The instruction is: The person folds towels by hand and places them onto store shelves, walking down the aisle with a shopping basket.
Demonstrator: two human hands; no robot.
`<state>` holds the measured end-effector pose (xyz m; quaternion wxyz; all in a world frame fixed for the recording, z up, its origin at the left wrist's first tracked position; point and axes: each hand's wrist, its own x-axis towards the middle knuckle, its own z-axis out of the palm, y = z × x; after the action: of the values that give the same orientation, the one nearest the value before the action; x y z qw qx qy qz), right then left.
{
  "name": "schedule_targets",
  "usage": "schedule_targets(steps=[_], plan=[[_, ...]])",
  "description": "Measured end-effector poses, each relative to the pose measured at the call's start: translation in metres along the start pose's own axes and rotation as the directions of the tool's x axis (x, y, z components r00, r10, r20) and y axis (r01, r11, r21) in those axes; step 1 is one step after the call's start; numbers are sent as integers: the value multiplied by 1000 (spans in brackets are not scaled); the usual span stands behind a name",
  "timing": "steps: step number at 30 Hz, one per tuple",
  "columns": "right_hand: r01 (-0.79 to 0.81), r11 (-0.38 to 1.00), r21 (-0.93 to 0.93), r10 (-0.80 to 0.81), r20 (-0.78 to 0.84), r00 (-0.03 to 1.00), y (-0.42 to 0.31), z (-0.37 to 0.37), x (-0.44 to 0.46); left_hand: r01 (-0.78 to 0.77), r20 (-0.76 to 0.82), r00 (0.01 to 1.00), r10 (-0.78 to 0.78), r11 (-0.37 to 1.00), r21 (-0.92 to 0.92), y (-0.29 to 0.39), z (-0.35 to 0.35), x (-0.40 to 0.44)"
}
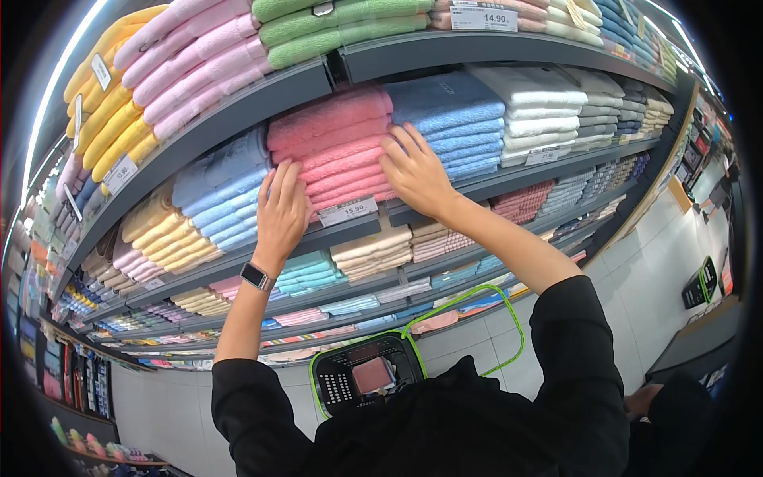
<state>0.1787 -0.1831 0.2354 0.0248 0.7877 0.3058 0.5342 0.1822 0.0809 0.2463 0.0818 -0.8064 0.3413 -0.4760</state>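
A stack of folded pink towels sits on the middle shelf straight ahead. My left hand touches the stack's left front corner, its fingers stretched upward along the edge and a smartwatch on the wrist. At the right front edge, my right hand rests with fingers extended against the pink folds, close to the blue towels. Neither hand grips a towel; the stack lies between them. Light blue towels stand just left of my left hand. Below the stack hangs a price tag.
Shelves above and below hold more folded towels, including green and white ones. A black shopping basket with a green rim stands on the tiled floor below me, with folded items inside. Another basket is at the far right.
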Motion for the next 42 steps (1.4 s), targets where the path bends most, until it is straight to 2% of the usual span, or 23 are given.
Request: schedule_targets(steps=[3,10,16,21,28,33,42], plan=[[-2,1000,0,2,-4,1000,0,2,0,-4,-61,998,2,999,-34,1,-1,3],[-21,997,68,22,-13,1000,1,1,0,11,-63,998,-15,998,-63,3,2,4],[-7,999,50,10,-47,999,4,4,-5,-4,-79,997,1,999,-35,3,-2,-1],[2,999,46,0,-40,999,6,3,-7,14,-29,999,-14,1000,21,3,-7,-4],[-7,998,59,9,-37,999,6,0,-9,18,-39,999,-15,998,63,2,-3,-8],[4,1000,16,-2,-83,997,6,0,-6,13,-33,999,-12,998,57,3,-6,-6],[-4,1000,-5,4,-64,998,4,4,-5,43,8,999,-43,998,52,3,-3,-3]])
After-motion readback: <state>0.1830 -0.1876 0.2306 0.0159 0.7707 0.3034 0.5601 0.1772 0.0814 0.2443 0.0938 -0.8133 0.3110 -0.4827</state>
